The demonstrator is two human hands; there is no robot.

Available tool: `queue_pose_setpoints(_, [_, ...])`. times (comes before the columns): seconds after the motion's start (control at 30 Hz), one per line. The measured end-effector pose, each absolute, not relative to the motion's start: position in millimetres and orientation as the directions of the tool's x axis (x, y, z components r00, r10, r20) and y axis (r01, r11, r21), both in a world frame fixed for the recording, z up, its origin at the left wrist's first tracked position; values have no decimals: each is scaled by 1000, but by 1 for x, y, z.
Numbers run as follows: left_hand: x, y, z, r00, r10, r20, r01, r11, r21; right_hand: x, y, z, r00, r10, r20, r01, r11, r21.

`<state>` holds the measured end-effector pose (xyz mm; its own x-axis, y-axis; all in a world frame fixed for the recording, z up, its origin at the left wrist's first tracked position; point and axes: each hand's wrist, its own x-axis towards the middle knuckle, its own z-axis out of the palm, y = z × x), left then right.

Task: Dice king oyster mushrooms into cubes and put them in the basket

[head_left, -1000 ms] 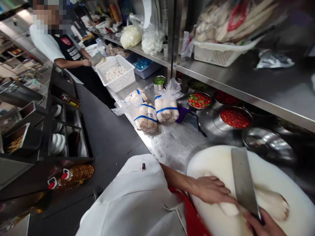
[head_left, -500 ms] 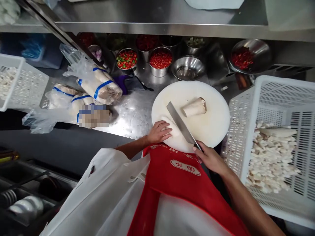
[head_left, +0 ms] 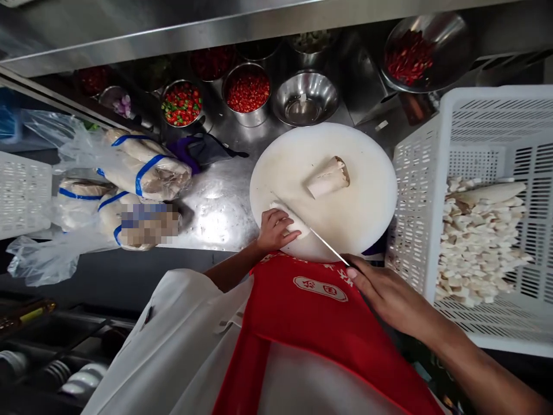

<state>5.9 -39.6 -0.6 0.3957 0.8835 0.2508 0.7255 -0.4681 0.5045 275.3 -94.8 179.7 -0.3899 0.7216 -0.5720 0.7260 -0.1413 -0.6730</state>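
On the round white cutting board (head_left: pixel 363 216) my left hand (head_left: pixel 275 229) presses a pale king oyster mushroom (head_left: pixel 298 226), its fingers curled over it near the board's front edge. My right hand (head_left: pixel 382 291) is wrapped round the handle of a kitchen knife (head_left: pixel 329 248). The blade stands on edge, seen as a thin line along the mushroom's right side, close to my left fingertips. I cannot tell how deep it is in the mushroom. Farther back on the board lies a thick mushroom stem piece (head_left: pixel 328 178), touched by neither hand.
At right, a white plastic basket (head_left: pixel 475 109) holds many cut mushroom pieces (head_left: pixel 479 248). Bagged mushrooms (head_left: pixel 159 173) with blue bands lie left. Metal containers of chopped chillies (head_left: pixel 248 92) and a steel bowl (head_left: pixel 317 98) stand behind the board, below a metal shelf edge (head_left: pixel 181 37).
The knife has turned from showing its broad side to standing edge-on against the mushroom. My left hand remains on the mushroom. The whole view has shifted and tilted somewhat.
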Motion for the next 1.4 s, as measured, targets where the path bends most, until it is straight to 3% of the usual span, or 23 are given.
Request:
queue_pose_setpoints(0.13, [3, -39, -8, 424, 888, 176, 746, -453, 487, 267, -95, 185, -403, 688, -604, 757, -120, -642])
queue_pose_setpoints(0.3, [0, -40, -14, 430, 871, 238, 716, -490, 498, 263, -90, 184, -384, 667, -638, 776, -141, -615])
queue_pose_setpoints(0.53, [2, -39, -15, 407, 890, 204, 732, -452, 510, 278, -93, 198, -340, 605, -720, 761, -272, -589])
queue_pose_setpoints(0.73, [4, -37, -16, 390, 902, 184, 701, -421, 576, 277, -82, 199, -315, 571, -759, 804, -264, -532])
queue_pose_setpoints(0.87, [4, -37, -14, 394, 900, 188, 698, -426, 576, 252, -62, 155, -371, 574, -730, 820, -166, -547])
queue_pose_setpoints(1.03, [1, -36, -9, 401, 867, 296, 664, -497, 559, 230, -53, 108, -431, 649, -627, 792, -62, -608])
queue_pose_setpoints(1.2, [-1, -37, -4, 410, 869, 278, 678, -494, 544, 237, -52, 112, -468, 668, -578, 719, -92, -689])
queue_pose_setpoints(1.3, [-1, -37, -4, 406, 839, 361, 649, -543, 533, 237, -47, 115, -504, 681, -532, 653, -103, -750])
queue_pose_setpoints(1.4, [1, -35, -2, 382, 798, 467, 621, -596, 509, 231, -37, 115, -505, 598, -623, 614, -258, -746])
